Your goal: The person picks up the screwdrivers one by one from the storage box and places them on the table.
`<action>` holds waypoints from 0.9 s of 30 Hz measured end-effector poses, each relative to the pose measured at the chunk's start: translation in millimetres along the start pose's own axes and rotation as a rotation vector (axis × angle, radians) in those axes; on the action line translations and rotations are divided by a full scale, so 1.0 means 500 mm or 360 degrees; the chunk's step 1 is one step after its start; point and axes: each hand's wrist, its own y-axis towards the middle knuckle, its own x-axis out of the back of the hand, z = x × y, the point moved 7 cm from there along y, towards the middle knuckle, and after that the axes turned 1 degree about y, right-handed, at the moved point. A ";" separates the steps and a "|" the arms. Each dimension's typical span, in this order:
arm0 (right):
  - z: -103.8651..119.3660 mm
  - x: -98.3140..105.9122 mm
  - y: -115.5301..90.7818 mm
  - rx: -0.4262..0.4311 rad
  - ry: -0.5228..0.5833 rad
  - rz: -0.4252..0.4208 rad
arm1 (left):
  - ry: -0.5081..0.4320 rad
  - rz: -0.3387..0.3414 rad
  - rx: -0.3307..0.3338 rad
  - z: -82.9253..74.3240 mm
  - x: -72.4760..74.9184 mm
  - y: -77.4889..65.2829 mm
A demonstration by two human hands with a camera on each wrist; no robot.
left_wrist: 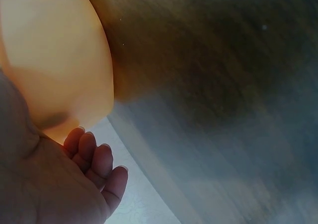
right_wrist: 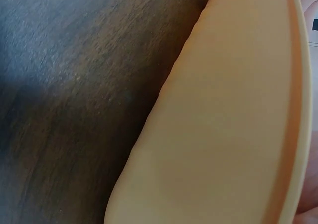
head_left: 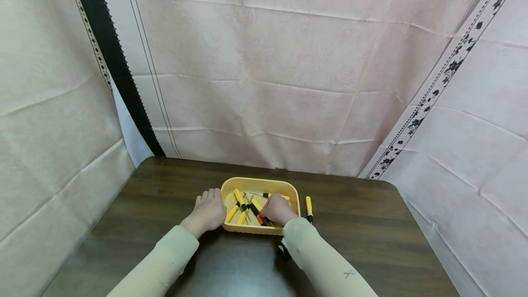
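A yellow tray [head_left: 260,230] holds several small screwdrivers with yellow-and-black handles, one of them with orange on its handle. My left hand [head_left: 210,210] holds the tray's left wall; the left wrist view shows its bent fingers [left_wrist: 102,164] outside the wall, with the thumb hidden. Inside the right part of the tray, my right hand [head_left: 278,209] reaches down among the screwdrivers [head_left: 255,203], fingers curled. Its fingertips are hidden, so I cannot tell whether they pinch one. The right wrist view is mostly filled by the tray's outer wall [right_wrist: 213,114].
One yellow-and-black screwdriver [head_left: 309,207] lies on the dark wooden table [head_left: 354,228], just right of the tray. Pale patterned cloth [head_left: 264,77] hangs behind the table's far edge and along both sides.
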 end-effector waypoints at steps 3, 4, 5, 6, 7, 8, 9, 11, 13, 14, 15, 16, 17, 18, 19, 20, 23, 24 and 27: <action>-0.005 0.000 0.001 0.0012 -0.0009 -0.0012 | 0.0006 0.0003 -0.0009 -0.003 -0.002 0.001; -0.007 0.000 0.001 0.0018 -0.0005 -0.0011 | 0.0014 0.0002 -0.0011 -0.004 -0.002 0.001; -0.007 0.001 0.000 0.0026 -0.0002 -0.0013 | 0.0014 0.0001 -0.0013 -0.006 -0.001 0.001; -0.008 0.002 0.000 0.0028 0.0013 -0.0009 | 0.0013 0.0001 -0.0016 -0.007 0.000 0.000; -0.009 0.004 0.000 0.0030 0.0032 -0.0007 | 0.0009 0.0000 -0.0018 -0.009 0.001 -0.001; -0.009 0.007 -0.001 0.0036 0.0056 -0.0009 | 0.0006 0.0000 -0.0017 -0.010 0.002 -0.002; -0.009 0.011 -0.002 0.0043 0.0083 -0.0013 | 0.0005 0.0001 -0.0018 -0.010 0.002 -0.002; -0.006 0.021 -0.003 0.0079 0.0146 -0.0036 | 0.0004 0.0009 -0.0016 -0.010 0.002 -0.003; -0.003 0.033 -0.003 0.0115 0.0200 -0.0054 | 0.0009 0.0017 -0.0010 -0.009 0.001 -0.002; -0.001 0.041 -0.004 0.0139 0.0230 -0.0066 | 0.0006 0.0019 -0.0009 -0.008 0.001 -0.002; 0.001 0.047 -0.005 0.0164 0.0260 -0.0074 | 0.0008 0.0020 -0.0009 -0.008 0.000 -0.001; 0.002 0.055 -0.006 0.0178 0.0299 -0.0080 | 0.0006 0.0021 -0.0008 -0.007 0.000 -0.001; 0.002 0.061 -0.008 0.0187 0.0327 -0.0079 | 0.0009 0.0021 -0.0006 -0.006 0.001 -0.001; 0.002 0.068 -0.009 0.0193 0.0357 -0.0079 | 0.0006 0.0016 -0.0009 -0.006 0.001 -0.001; 0.002 0.075 -0.010 0.0197 0.0390 -0.0088 | 0.0002 0.0014 -0.0011 -0.006 0.002 -0.001; 0.001 0.082 -0.012 0.0202 0.0420 -0.0100 | 0.0000 0.0010 -0.0015 -0.005 0.003 -0.001; -0.005 0.102 -0.016 0.0187 0.0509 -0.0142 | 0.0008 0.0002 -0.0021 -0.002 0.002 -0.001; -0.008 0.109 -0.018 0.0175 0.0551 -0.0161 | 0.0005 0.0000 -0.0024 -0.001 0.001 -0.001; -0.015 0.129 -0.023 0.0143 0.0719 -0.0196 | 0.0000 -0.0001 -0.0028 0.001 -0.001 -0.001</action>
